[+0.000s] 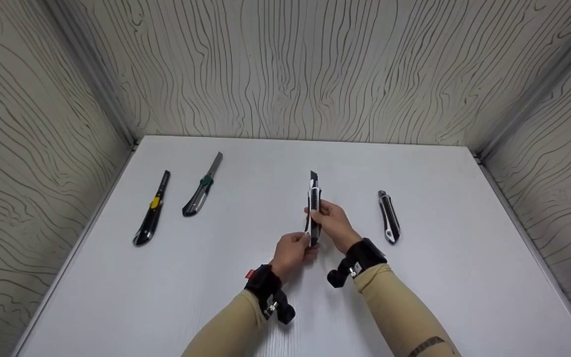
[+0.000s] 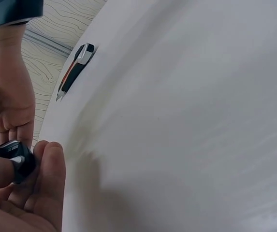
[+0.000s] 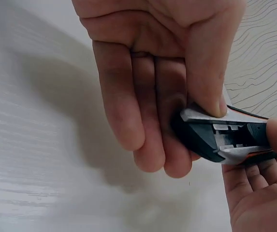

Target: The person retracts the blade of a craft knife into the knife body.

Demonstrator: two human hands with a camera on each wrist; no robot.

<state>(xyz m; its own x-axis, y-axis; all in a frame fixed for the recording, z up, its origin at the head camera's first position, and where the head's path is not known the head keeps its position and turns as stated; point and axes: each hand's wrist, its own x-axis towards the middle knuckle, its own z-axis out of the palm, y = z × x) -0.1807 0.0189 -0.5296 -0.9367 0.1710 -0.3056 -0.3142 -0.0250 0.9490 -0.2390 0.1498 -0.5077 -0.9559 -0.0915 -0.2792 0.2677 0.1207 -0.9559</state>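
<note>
Both hands hold a white-and-black utility knife (image 1: 314, 198) above the table, its dark tip pointing away from me. My left hand (image 1: 290, 254) pinches the rear end between thumb and fingers. Farther up the handle, my right hand (image 1: 336, 224) grips the body. In the right wrist view, the right hand's (image 3: 269, 203) thumb lies on the slider of the knife (image 3: 196, 137), and the left hand (image 3: 148, 96) presses its thumb near the black end. The left wrist view shows the black knife end (image 2: 26, 166) in the left hand (image 2: 41, 198).
On the white table (image 1: 246, 208), a black knife with a yellow slider (image 1: 151, 213) and a green-and-black knife (image 1: 199, 196) with its blade out lie at the left. Another white-and-black knife (image 1: 389, 218) lies at the right. Patterned walls (image 1: 285, 69) stand behind and at both sides.
</note>
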